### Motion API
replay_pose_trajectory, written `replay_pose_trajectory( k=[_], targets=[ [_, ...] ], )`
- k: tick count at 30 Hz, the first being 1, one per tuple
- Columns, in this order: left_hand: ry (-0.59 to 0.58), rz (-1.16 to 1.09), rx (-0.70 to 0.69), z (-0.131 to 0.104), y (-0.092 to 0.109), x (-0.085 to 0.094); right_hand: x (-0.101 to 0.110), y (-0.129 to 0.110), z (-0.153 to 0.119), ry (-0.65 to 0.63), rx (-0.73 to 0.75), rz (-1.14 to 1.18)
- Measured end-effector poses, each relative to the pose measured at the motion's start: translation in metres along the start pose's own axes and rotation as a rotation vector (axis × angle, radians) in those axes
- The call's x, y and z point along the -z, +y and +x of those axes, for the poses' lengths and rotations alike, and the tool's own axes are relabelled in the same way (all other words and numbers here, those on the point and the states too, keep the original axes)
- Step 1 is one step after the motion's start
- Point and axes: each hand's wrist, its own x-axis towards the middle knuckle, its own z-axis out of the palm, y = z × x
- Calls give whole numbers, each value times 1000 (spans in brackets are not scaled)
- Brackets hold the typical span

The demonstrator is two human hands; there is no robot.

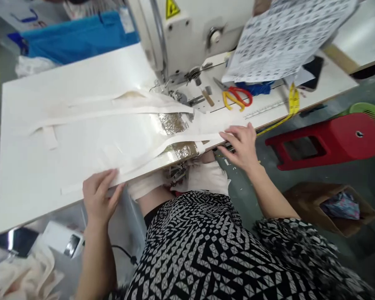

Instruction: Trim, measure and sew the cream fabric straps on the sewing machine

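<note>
A long white fabric strip point(175, 140) lies along the front edge of the white table point(28, 166). Toward its left part, my left hand point(100, 191) grips it at the edge, fingers on top and thumb lower. My right hand point(241, 146) pinches the strip's right end, fingers bent. Farther back, another white strip point(118, 111) runs toward the presser foot area of the sewing machine point(187, 37). Shiny brown tape point(171, 123) covers part of the tabletop between the strips. Red-handled scissors point(245, 95) and a yellow-handled cutting tool point(234, 102) rest right of the needle area.
A printed paper sheet point(287, 37), a phone point(315, 73) and a yellow tape measure point(293, 100) are at the table's right. A red stool point(362, 137) and a brown box point(312, 208) stand on the floor there. Pale cloth point(21, 275) is piled at lower left.
</note>
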Motion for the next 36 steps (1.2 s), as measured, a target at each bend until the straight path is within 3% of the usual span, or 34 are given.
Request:
replay_pose_trajectory(
  k=[5, 7, 9, 11, 14, 16, 19, 22, 25, 29, 31, 34, 36],
  targets=[
    [292, 128, 35, -67, -102, -35, -74, -45, -38, 89, -37, -19],
    [422, 152, 46, -87, -129, -44, -102, -63, -50, 80, -25, 25],
    [478, 167, 164, -103, -145, -51, -127, -82, -58, 9, 0, 91],
    [390, 179, 427, -115, -152, -59, -148, -102, -64, -166, 13, 149],
    [49, 118, 794, -128, -155, -78, -172, -131, -76, -444, -74, 170],
    [-119, 56, 884, -133, -154, -93, -185, -143, -87, -517, -171, 143],
    [-155, 22, 881, -132, -146, -109, -199, -153, -101, -542, -269, 126],
    [-130, -112, 752, -119, -125, -107, -207, -159, -105, -561, -321, 188],
    [-299, -431, 574, -98, -95, -96, -204, -168, -99, -528, -373, 290],
    [-742, -871, 531, -82, -52, -95, -177, -194, -86, -450, -466, 430],
    [-864, -1141, 583, -81, -33, -106, -156, -210, -78, -421, -476, 540],
    [-799, -1544, 748, -83, -11, -125, -125, -227, -64, -296, -321, 609],
    [-748, -1688, 801, -79, -1, -130, -110, -229, -54, -177, -194, 545]
  ],
)
